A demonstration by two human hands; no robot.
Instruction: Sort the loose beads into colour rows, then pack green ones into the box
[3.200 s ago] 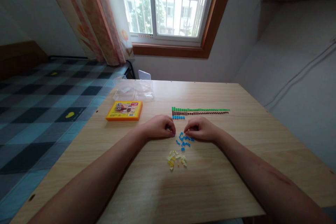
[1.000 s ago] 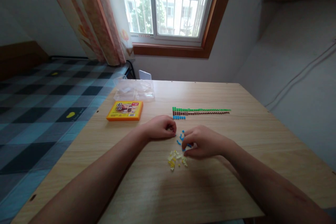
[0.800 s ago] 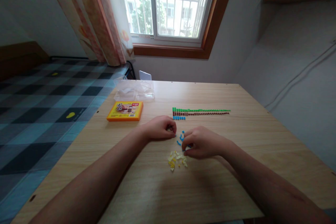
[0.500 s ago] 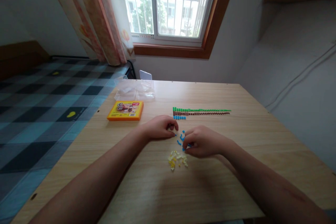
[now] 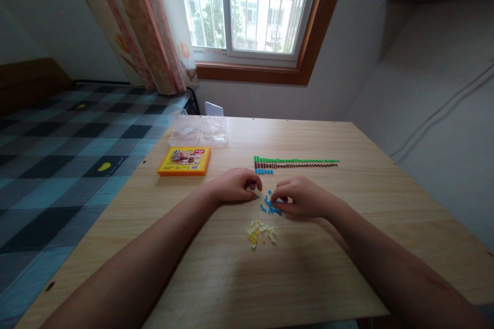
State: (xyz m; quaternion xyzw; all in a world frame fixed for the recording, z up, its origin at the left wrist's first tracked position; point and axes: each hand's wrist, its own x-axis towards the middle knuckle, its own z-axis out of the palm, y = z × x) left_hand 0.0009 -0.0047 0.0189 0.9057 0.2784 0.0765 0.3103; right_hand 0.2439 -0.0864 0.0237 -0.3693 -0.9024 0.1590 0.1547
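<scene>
My left hand (image 5: 240, 185) rests on the table left of a loose pile of small blue building bricks (image 5: 269, 204). Its fingers are curled, and a bit of blue, apparently one small brick, shows at the thumb tip. Over the pile's right side is my right hand (image 5: 303, 196), thumb and fingers bent towards each other among the bricks; whatever they pinch is too small to make out. A short row of blue bricks (image 5: 264, 171) lies beyond the hands, below long rows of brown bricks (image 5: 283, 166) and green bricks (image 5: 276, 160). Nearer me are scattered pale and yellow bricks (image 5: 260, 232).
An orange and yellow box (image 5: 184, 161) lies at the left of the wooden table (image 5: 216, 277). Behind it stands a clear plastic case (image 5: 197, 131) with its lid up. A bed with a checked cover (image 5: 77, 159) adjoins the left side, and a window is ahead.
My right hand has moved slightly away from me, from the near edge of the blue pile to its right side, uncovering more bricks. My left hand has stayed in place.
</scene>
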